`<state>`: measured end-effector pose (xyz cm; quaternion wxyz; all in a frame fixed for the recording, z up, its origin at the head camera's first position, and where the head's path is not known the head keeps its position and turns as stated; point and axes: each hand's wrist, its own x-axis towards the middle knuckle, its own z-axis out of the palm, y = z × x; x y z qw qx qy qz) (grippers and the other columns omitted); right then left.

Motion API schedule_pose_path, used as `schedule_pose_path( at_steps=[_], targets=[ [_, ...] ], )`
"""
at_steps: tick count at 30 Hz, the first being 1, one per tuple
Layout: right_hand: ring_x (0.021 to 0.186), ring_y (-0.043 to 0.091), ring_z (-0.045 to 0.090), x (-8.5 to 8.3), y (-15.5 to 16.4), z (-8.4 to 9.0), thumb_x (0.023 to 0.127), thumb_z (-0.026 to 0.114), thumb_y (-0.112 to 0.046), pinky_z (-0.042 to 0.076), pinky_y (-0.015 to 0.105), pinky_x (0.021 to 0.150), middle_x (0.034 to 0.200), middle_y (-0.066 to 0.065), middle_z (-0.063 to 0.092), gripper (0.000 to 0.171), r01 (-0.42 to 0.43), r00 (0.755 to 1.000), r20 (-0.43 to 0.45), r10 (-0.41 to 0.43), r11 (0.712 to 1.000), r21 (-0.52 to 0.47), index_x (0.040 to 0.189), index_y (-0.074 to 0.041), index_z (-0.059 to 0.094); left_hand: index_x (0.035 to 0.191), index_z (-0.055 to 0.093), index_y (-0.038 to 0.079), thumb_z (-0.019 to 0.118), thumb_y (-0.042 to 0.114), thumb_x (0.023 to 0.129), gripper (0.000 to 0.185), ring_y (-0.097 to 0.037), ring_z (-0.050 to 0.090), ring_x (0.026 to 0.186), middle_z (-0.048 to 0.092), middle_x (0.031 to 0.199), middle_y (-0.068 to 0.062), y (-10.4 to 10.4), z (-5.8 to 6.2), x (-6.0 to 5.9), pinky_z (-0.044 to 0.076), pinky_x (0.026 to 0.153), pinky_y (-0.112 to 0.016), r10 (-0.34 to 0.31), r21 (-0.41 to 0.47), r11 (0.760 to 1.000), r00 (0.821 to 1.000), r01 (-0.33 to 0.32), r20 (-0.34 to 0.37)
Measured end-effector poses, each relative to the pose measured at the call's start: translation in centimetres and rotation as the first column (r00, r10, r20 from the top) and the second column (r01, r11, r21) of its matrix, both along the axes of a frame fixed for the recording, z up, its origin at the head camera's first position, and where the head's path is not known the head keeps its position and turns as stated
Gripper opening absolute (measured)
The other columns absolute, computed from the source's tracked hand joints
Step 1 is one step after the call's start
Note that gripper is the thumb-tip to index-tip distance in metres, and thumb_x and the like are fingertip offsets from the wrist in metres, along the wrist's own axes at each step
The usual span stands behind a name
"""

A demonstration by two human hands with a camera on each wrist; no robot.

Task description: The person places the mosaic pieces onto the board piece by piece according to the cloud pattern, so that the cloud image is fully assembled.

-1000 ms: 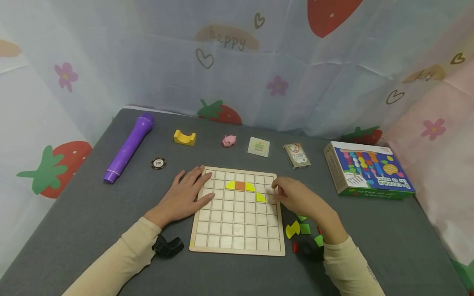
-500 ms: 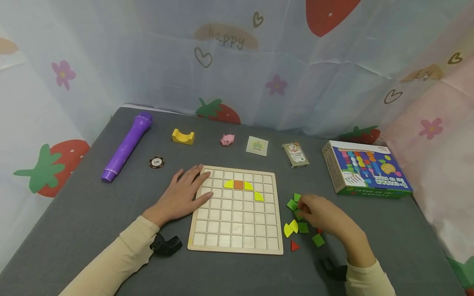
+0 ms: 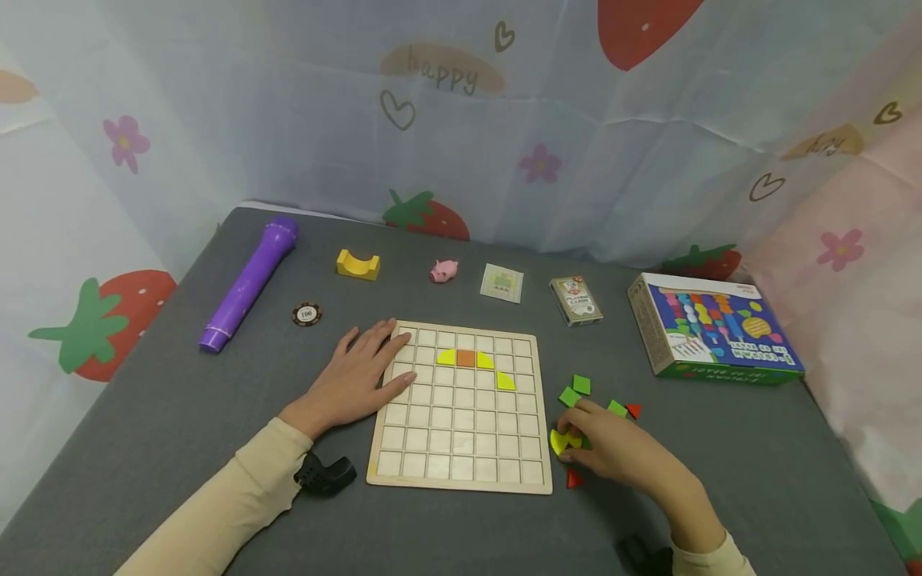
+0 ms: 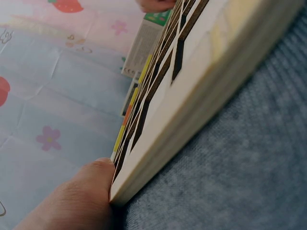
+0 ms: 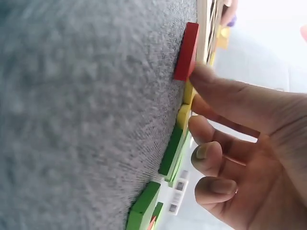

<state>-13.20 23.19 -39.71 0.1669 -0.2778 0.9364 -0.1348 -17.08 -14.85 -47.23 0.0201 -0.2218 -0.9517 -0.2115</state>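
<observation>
My left hand (image 3: 356,376) lies with spread, straight fingers on the upper left edge of a wooden grid board (image 3: 418,485). In its cells sit an orange square (image 3: 466,358) and several yellow quarter-circle pieces (image 3: 506,382). Right of the board, my right hand (image 3: 612,444) has thumb and index finger on either side of a loose yellow quarter-circle piece (image 3: 557,442), pinching it low at the table; its other fingers are curled. A red triangle (image 5: 187,51) lies by the thumb in the right wrist view. Green squares (image 3: 581,385) lie around the right hand, some partly hidden.
Along the back stand a purple microphone-shaped toy (image 3: 248,286), a yellow curved block (image 3: 358,266), a pink pig (image 3: 443,271), a picture card (image 3: 502,283), a playing-card box (image 3: 575,301) and a large game box (image 3: 720,328). A poker chip (image 3: 306,314) lies left of the board.
My right hand has gone from the board's right edge to the loose pieces, then down and nearer to the yellow ones. The green pieces have shifted a little. The left hand stays put.
</observation>
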Motion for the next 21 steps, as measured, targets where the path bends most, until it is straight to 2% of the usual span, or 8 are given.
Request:
schedule_pose_path(
  at_steps=[5,10,16,21],
  targets=[
    [0.083,0.009,0.056,0.13,-0.08,-0.24,0.083,0.076,-0.014,0.052,0.027,0.072,0.098,-0.002,0.054,0.026,-0.040,0.997,-0.065,0.040,0.999,-0.002,0.106,-0.013,0.065,0.152,0.030,0.018,0.041,0.056,0.097,0.068,-0.026,0.017,0.147,0.020,0.159,-0.010,-0.02,-0.17,0.00,0.007,0.115,-0.055,0.002,0.002,1.000,1.000,-0.002,0.005],
    [0.085,0.010,0.057,0.24,-0.09,-0.38,0.083,0.075,-0.013,0.053,0.027,0.073,0.101,-0.001,0.054,0.028,-0.066,0.992,-0.104,0.064,0.998,-0.012,0.109,-0.011,0.064,0.152,0.030,0.018,0.041,0.056,0.097,0.068,-0.026,0.018,0.146,0.020,0.159,-0.011,-0.01,-0.22,-0.01,0.006,0.115,-0.056,0.000,0.010,1.000,1.000,0.000,0.005],
    [0.085,0.009,0.057,0.12,-0.36,-0.32,0.083,0.075,-0.011,0.053,0.026,0.074,0.096,-0.003,0.056,0.023,-0.054,0.989,-0.139,0.054,0.999,0.006,0.104,-0.012,0.066,0.152,0.030,0.018,0.041,0.057,0.097,0.068,-0.026,0.017,0.147,0.019,0.159,-0.010,-0.05,-0.13,-0.01,0.006,0.115,-0.055,0.004,0.007,1.000,1.000,-0.004,0.005],
    [0.082,0.008,0.057,-0.20,-0.75,0.16,0.086,0.072,-0.011,0.053,0.027,0.072,0.092,-0.005,0.059,0.015,-0.012,0.992,-0.128,0.016,0.999,0.034,0.099,-0.013,0.066,0.152,0.030,0.017,0.041,0.056,0.097,0.068,-0.027,0.018,0.146,0.020,0.159,-0.011,-0.06,-0.03,-0.02,0.007,0.115,-0.056,0.003,0.007,1.000,1.000,-0.003,0.006]
  ],
)
